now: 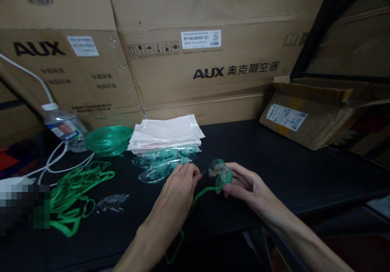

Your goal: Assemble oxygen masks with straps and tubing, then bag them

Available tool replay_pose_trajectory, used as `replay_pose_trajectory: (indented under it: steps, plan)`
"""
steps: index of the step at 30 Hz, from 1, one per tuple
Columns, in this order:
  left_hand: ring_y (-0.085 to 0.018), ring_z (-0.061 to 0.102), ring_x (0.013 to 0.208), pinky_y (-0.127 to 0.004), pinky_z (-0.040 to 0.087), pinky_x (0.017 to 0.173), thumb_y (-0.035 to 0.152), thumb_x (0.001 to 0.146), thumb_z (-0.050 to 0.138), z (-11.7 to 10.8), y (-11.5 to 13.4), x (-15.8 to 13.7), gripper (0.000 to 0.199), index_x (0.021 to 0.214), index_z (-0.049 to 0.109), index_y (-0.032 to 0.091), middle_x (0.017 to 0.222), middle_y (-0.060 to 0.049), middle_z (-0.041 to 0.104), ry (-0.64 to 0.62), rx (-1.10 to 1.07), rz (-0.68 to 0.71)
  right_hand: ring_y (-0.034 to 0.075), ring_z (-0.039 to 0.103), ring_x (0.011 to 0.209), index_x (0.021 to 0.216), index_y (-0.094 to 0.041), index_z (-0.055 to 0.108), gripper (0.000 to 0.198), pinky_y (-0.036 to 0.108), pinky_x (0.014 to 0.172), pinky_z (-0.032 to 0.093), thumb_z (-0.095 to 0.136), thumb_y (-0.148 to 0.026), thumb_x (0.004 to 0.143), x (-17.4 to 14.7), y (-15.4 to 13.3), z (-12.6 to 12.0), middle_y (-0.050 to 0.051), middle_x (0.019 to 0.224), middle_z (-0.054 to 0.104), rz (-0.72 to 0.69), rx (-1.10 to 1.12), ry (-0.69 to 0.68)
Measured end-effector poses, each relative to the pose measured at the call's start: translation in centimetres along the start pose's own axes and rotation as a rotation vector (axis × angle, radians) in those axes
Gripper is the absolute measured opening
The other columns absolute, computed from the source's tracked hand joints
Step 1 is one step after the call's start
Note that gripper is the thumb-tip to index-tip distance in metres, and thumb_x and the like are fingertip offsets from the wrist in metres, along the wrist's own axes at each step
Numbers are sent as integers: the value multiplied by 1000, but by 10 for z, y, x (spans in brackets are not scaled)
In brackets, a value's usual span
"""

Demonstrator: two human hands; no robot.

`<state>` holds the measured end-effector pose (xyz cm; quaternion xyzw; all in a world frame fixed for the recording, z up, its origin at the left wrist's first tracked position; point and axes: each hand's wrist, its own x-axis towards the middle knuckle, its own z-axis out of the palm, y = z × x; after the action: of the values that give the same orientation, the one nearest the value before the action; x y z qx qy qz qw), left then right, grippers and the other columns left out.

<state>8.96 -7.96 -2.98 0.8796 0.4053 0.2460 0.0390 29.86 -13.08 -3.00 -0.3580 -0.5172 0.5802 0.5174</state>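
Observation:
My right hand (240, 182) is closed around the edge of a clear plastic oxygen mask (217, 167), held just above the black tabletop. A green elastic strap (202, 191) runs from the mask toward my left hand, and a loop of it hangs below the table's front edge. The fingertips of my left hand (183, 186) are pinched together, with a thin tip poking out that is too small to make out. Behind this hand lie several greenish clear masks (155, 170) in a row.
White flat pouches (166, 132) are stacked at the back, beside coiled green tubing (109, 140). On the left are a heap of green straps (73, 199), small shiny strips (112, 203), a white cable and a plastic bottle (65, 126). An opened carton (304, 113) stands at right.

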Motion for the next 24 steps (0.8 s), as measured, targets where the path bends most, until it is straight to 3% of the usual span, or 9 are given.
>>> replay_pose_trajectory:
  steps: [4, 7, 12, 18, 24]
  plan:
    - [-19, 70, 80, -32, 56, 74, 18, 100, 60, -23, -6, -1, 2, 99, 61, 20, 92, -2, 72, 326, -163, -144, 14, 68, 108, 113, -28, 66, 34, 22, 93, 52, 84, -30, 84, 8, 7, 17, -1, 116, 74, -51, 16, 231]
    - [-17, 72, 87, -30, 57, 82, 18, 99, 63, -36, -7, 0, 14, 112, 66, 21, 103, -2, 75, 449, -214, -85, 12, 68, 111, 109, -30, 62, 35, 22, 99, 50, 85, -29, 83, 13, 14, 28, -3, 118, 74, -143, 34, 330]
    - [-14, 73, 94, -24, 56, 88, 13, 95, 68, -35, -3, 3, 17, 109, 74, 22, 104, 0, 77, 373, -315, 68, 11, 66, 120, 112, -31, 64, 30, 21, 102, 50, 80, -25, 87, 10, 17, 34, -3, 126, 73, -196, 0, 203]
    - [-13, 72, 91, -23, 54, 82, 16, 95, 69, -33, -2, 4, 11, 102, 75, 23, 100, 2, 78, 271, -438, 30, 11, 67, 121, 116, -31, 66, 31, 22, 105, 50, 77, -20, 89, 6, 9, 35, -3, 126, 74, -131, 20, 138]
    - [-14, 70, 84, -26, 52, 73, 18, 95, 69, -34, -4, 4, 11, 101, 75, 25, 97, 3, 77, 258, -427, 23, 9, 68, 118, 117, -33, 69, 33, 19, 104, 51, 76, -16, 89, 6, 9, 34, -5, 123, 75, -152, -11, 92]
